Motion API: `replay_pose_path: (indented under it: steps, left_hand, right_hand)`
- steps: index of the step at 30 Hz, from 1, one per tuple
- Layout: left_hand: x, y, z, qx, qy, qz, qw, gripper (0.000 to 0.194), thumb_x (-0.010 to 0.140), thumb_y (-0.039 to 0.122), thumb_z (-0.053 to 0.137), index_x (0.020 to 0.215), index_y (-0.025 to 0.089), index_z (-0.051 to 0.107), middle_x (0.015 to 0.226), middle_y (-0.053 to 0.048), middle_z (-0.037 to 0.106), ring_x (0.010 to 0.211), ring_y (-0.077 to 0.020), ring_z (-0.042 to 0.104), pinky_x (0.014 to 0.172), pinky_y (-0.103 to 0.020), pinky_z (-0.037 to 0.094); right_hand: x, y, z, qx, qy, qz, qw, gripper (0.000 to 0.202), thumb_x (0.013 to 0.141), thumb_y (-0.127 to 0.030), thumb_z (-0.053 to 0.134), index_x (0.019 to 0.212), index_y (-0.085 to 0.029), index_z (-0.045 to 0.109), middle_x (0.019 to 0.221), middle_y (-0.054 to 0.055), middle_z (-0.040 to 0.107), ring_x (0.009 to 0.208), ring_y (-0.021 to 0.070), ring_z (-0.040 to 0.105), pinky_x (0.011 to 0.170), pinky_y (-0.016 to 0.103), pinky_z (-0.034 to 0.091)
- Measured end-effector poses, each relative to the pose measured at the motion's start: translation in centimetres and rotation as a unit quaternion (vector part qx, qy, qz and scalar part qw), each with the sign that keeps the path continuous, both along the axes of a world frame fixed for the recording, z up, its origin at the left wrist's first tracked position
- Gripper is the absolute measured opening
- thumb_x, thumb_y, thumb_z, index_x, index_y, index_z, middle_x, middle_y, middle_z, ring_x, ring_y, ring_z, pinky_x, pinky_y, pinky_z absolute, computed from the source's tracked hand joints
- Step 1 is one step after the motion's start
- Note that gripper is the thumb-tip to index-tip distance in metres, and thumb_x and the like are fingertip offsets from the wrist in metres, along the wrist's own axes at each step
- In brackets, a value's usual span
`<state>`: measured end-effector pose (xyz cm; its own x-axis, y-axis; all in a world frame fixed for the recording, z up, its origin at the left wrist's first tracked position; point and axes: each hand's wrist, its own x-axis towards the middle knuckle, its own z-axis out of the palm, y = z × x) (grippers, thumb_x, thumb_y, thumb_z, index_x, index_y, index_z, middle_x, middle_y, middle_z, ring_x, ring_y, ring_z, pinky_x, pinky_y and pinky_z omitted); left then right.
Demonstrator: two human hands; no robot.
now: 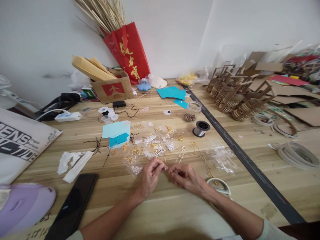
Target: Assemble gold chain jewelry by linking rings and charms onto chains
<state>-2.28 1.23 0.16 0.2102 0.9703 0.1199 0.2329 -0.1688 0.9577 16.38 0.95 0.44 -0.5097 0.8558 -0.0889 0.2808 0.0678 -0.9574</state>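
My left hand (152,175) is closed in a pinch near the front middle of the table, with a tiny dark item at its fingertips, too small to name. Close beside it, my right hand (183,176) has its fingers pressed together; what they hold is hidden. Just beyond both hands lie small clear bags of silver rings (136,170) and gold findings (136,150). A short silver chain (180,155) rests past my right hand, and a longer gold chain (203,160) runs down to a white ring-shaped object (220,183) by my right forearm.
A wire spool (201,128) and a dish of beads (190,117) stand beyond the chains. Blue paper (116,130) lies left of the bags. A black phone (75,203) is at front left. Wooden baskets (232,96) stand at back right, past a dark strip (232,143).
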Motion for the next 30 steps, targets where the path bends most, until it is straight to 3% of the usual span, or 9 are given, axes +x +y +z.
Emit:
replay_pose_path:
  steps: [12, 17, 25, 30]
  left_hand:
    - [-0.3, 0.7, -0.3, -0.054, -0.092, -0.007, 0.994, 0.025, 0.091, 0.037, 0.053, 0.077, 0.017, 0.054, 0.07, -0.002, 0.064, 0.067, -0.0152, 0.06, 0.068, -0.027, 0.047]
    - [-0.4, 0.9, -0.3, -0.094, -0.122, -0.022, 0.988, 0.025, 0.088, 0.038, 0.057, 0.077, 0.016, 0.056, 0.072, -0.003, 0.065, 0.068, -0.0156, 0.06, 0.068, -0.028, 0.048]
    - [-0.9, 0.6, -0.9, -0.106, -0.13, -0.064, 0.984, 0.017, 0.087, 0.029, 0.058, 0.097, 0.015, 0.061, 0.087, -0.006, 0.068, 0.08, -0.0175, 0.062, 0.077, -0.03, 0.049]
    - [-1.0, 0.6, -1.3, -0.081, -0.117, -0.091, 0.986, 0.013, 0.084, 0.016, 0.057, 0.095, 0.015, 0.063, 0.091, -0.006, 0.067, 0.088, -0.018, 0.062, 0.083, -0.031, 0.049]
  right_hand:
    - [0.0, -0.3, 0.0, 0.044, -0.041, 0.041, 0.997, 0.016, 0.092, -0.023, 0.05, 0.079, -0.016, 0.058, 0.06, -0.004, 0.05, 0.053, 0.0085, 0.041, 0.05, 0.02, 0.029]
    - [0.1, -0.4, -0.2, 0.031, -0.033, 0.019, 0.999, 0.016, 0.093, -0.024, 0.049, 0.085, -0.016, 0.059, 0.062, -0.004, 0.052, 0.054, 0.0087, 0.043, 0.05, 0.02, 0.03]
    - [0.2, -0.1, -0.4, 0.038, 0.013, -0.029, 0.999, 0.02, 0.094, -0.031, 0.048, 0.09, -0.017, 0.061, 0.06, -0.004, 0.05, 0.051, 0.0089, 0.042, 0.047, 0.02, 0.03]
    - [0.3, 0.0, -0.5, 0.026, 0.024, -0.039, 0.999, 0.02, 0.094, -0.032, 0.048, 0.089, -0.017, 0.06, 0.059, -0.005, 0.046, 0.049, 0.0082, 0.038, 0.045, 0.019, 0.028]
